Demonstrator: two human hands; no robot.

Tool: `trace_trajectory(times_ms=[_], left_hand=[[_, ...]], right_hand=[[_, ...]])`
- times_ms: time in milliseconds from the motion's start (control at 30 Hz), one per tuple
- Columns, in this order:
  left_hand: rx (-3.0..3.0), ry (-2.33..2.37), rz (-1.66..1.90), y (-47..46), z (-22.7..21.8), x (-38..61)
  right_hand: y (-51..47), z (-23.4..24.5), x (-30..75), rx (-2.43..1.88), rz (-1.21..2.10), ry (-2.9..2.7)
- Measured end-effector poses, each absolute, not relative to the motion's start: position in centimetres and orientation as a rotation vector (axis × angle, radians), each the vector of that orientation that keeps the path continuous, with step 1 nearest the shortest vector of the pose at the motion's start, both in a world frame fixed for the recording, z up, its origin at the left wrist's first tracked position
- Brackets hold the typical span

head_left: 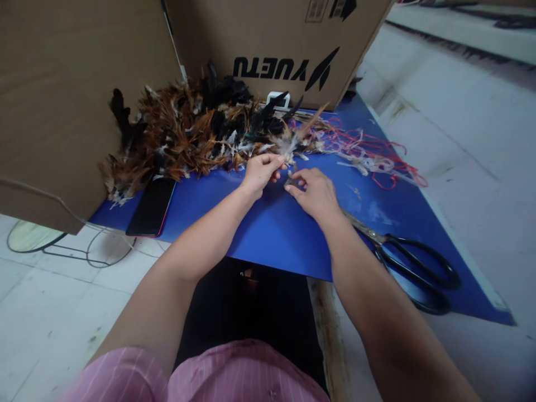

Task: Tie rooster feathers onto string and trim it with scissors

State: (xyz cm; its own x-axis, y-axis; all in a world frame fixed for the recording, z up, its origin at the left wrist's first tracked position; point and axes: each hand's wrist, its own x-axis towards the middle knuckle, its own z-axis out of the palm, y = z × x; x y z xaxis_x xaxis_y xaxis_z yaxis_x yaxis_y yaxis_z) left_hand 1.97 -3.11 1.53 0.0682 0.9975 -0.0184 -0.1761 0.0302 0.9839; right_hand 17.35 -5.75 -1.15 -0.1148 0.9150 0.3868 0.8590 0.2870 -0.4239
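Note:
My left hand (260, 172) is closed in a pinch on a small bunch of feathers (293, 142) that fans up and to the right from its fingertips. My right hand (315, 192) rests beside it on the blue sheet (268, 220), its fingers pinched at the quill ends of the same bunch; what it grips there is too small to name. Just behind both hands lies a big pile of brown, orange and black feathers (184, 134).
Black-handled scissors (412, 262) lie on the sheet to the right of my right forearm. A black phone (151, 206) lies at the sheet's left edge. Red and white strings (368, 153) are tangled at the back right. Cardboard boxes (276, 44) stand behind. A wire stand (62, 245) sits on the floor at left.

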Motion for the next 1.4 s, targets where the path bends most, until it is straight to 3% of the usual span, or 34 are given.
trace_trajectory(times_ms=[300, 867, 1100, 1400], left_hand=[[1.105, 1.037, 1.199, -3.1, 1.4, 2.0], [1.096, 1.055, 1.201, -2.9, 1.6, 2.1], [1.109, 1.046, 1.195, -2.9, 1.4, 2.1], [1.107, 1.071, 1.181, -3.1, 1.5, 2.2]], right_hand=[[-5.5, -1.7, 17.2, -1.605, 0.024, -2.140], [-6.1, 1.8, 19.6, -1.671, 0.343, -1.859], [-5.9, 0.8, 18.7, -1.900, 0.169, -1.822], [-4.6, -0.8, 18.5, -1.876, 0.302, -1.715]])
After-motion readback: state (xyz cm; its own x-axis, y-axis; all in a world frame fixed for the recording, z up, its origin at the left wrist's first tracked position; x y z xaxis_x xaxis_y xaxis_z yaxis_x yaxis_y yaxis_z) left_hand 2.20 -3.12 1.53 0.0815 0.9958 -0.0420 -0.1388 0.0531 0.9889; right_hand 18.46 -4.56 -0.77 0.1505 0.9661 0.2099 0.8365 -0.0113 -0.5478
